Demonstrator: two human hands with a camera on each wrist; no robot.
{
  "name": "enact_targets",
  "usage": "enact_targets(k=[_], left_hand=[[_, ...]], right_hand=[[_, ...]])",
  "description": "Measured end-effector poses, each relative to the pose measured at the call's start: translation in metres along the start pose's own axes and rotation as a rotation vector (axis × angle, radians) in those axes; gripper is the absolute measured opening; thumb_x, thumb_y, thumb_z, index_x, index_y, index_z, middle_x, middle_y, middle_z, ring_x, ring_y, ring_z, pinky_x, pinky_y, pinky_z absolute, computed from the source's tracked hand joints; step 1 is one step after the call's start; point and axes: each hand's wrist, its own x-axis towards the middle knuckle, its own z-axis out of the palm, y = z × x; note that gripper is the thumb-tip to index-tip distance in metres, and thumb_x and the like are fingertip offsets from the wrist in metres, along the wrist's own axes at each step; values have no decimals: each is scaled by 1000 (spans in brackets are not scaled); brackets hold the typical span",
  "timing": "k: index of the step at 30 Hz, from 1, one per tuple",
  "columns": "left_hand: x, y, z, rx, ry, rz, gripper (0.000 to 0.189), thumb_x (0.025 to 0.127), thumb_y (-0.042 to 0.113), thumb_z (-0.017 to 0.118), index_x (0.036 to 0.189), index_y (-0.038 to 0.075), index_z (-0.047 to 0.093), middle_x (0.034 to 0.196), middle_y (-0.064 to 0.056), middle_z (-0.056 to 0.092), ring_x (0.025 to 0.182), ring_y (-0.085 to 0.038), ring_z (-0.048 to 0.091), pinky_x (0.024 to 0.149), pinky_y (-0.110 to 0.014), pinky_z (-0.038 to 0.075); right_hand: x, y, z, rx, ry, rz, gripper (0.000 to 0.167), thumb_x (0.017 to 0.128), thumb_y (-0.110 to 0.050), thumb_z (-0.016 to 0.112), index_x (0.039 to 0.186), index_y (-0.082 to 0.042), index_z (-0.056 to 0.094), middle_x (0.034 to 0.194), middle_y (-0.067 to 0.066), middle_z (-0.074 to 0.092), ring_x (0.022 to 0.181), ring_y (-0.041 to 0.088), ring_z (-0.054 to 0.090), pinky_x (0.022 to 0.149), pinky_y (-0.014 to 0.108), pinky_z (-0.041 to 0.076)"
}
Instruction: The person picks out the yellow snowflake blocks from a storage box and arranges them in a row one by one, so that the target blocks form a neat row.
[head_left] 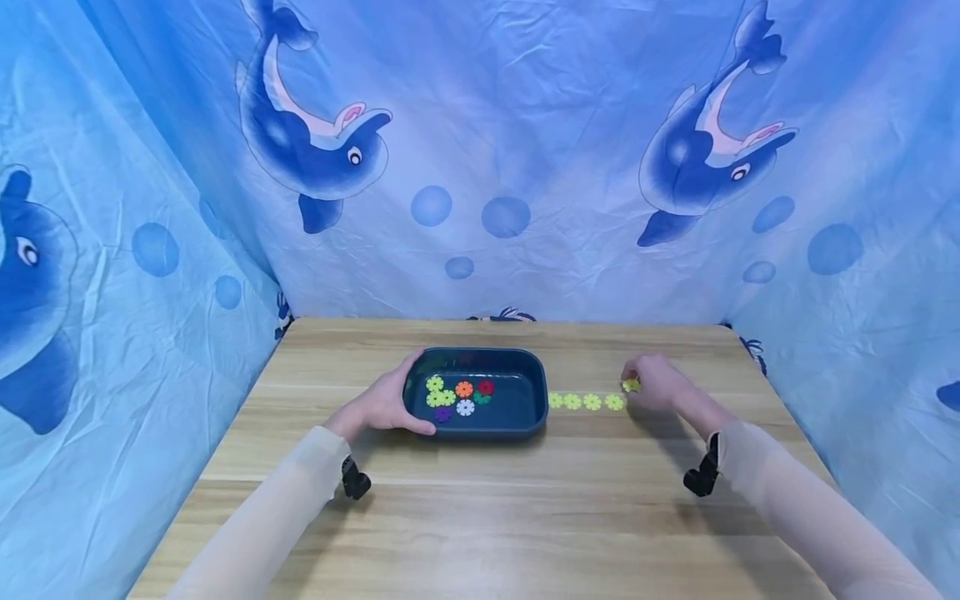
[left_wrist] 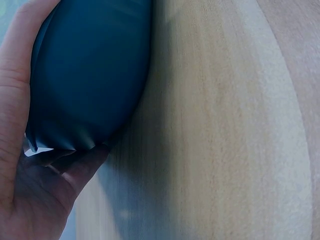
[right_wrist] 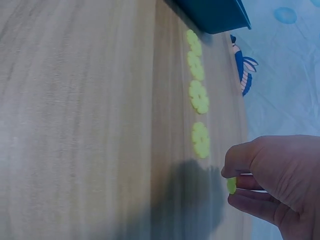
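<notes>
A dark blue-green plastic bin (head_left: pixel 480 431) stands on the table, with several flower-shaped discs inside, among them an orange disc (head_left: pixel 464 389) and a white disc (head_left: pixel 465 407). My left hand (head_left: pixel 387 402) grips the bin's left end, its thumb along the near side; the left wrist view shows the fingers around the bin wall (left_wrist: pixel 90 75). To the right of the bin, several yellow discs lie in a row, the last one (right_wrist: pixel 200 140) nearest my right hand. Between thumb and fingers, my right hand (head_left: pixel 657 384) pinches another yellow disc (right_wrist: pixel 231 185) above the table.
The wooden table (head_left: pixel 480 517) runs back to a blue curtain (head_left: pixel 465 125) printed with dolphins, and similar cloth hangs at both sides. Black wrist cameras sit under the left (head_left: pixel 355 479) and right (head_left: pixel 703 475) wrists.
</notes>
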Motion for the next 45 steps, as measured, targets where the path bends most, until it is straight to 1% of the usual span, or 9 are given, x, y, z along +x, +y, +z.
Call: enact_targets(k=[4, 8, 13, 15, 22, 33, 39, 42, 45], left_hand=[[1, -1, 0, 10, -8, 3, 150, 66, 51, 101, 172, 11, 3, 165, -26, 41, 150, -46, 45, 123, -65, 37], [-1, -2, 0, 1, -17, -2, 148, 67, 47, 101, 172, 9, 2, 164, -26, 42, 148, -45, 47, 122, -66, 38], [-2, -1, -1, 1, -8, 11, 147, 68, 44, 101, 171, 8, 3, 165, -27, 41, 148, -46, 46, 122, -66, 37], [-1, 0, -1, 5, -5, 16, 147, 68, 44, 101, 171, 7, 3, 165, -27, 40, 149, -47, 45, 123, -67, 37], [1, -1, 0, 2, -4, 5, 149, 66, 48, 101, 172, 9, 3, 165, -27, 42, 148, -46, 47, 123, -65, 37], [1, 0, -1, 5, -3, 2, 149, 66, 47, 101, 172, 11, 3, 165, -28, 41, 149, -47, 45, 123, -66, 36], [2, 0, -1, -10, 0, 1, 148, 67, 43, 102, 172, 10, 3, 166, -28, 38, 150, -49, 42, 123, -68, 35], [2, 1, -1, 2, -1, -4, 148, 67, 44, 102, 172, 10, 3, 166, -29, 38, 150, -49, 42, 123, -68, 35], [2, 2, -1, 16, -6, -6, 149, 66, 46, 101, 172, 10, 3, 166, -29, 38, 150, -50, 42, 122, -68, 36]], right_hand=[[-3, 0, 6, -12, -3, -16, 25, 76, 0, 73, 101, -1, 77, 96, 13, 77, 92, 33, 73, 86, 51, 62], [-8, 0, 15, -21, -7, -29, 23, 76, -1, 75, 100, 0, 78, 94, 12, 77, 87, 28, 72, 82, 48, 62], [-10, -1, 20, -17, 31, -35, 23, 76, 1, 76, 98, 2, 77, 92, 12, 76, 84, 27, 70, 80, 47, 61], [-11, -2, 19, -21, 39, -32, 23, 76, 2, 76, 99, 2, 78, 92, 13, 76, 86, 28, 71, 81, 47, 62], [-11, -6, 20, -20, 22, -15, 24, 79, -1, 78, 103, 2, 79, 96, 14, 78, 88, 29, 73, 82, 47, 62], [-13, -3, 22, 14, 42, -32, 22, 81, 0, 80, 103, 2, 79, 95, 13, 77, 87, 28, 73, 81, 46, 63], [-11, 2, 21, 27, 50, -47, 20, 81, -4, 83, 100, 0, 79, 91, 10, 77, 84, 25, 72, 80, 47, 63], [-9, 2, 16, 53, 36, -49, 19, 83, -6, 82, 100, 0, 79, 92, 11, 77, 83, 25, 72, 80, 47, 63], [-5, 1, 10, 89, 25, -30, 17, 89, -7, 78, 104, 1, 78, 97, 15, 78, 87, 29, 74, 82, 49, 63]])
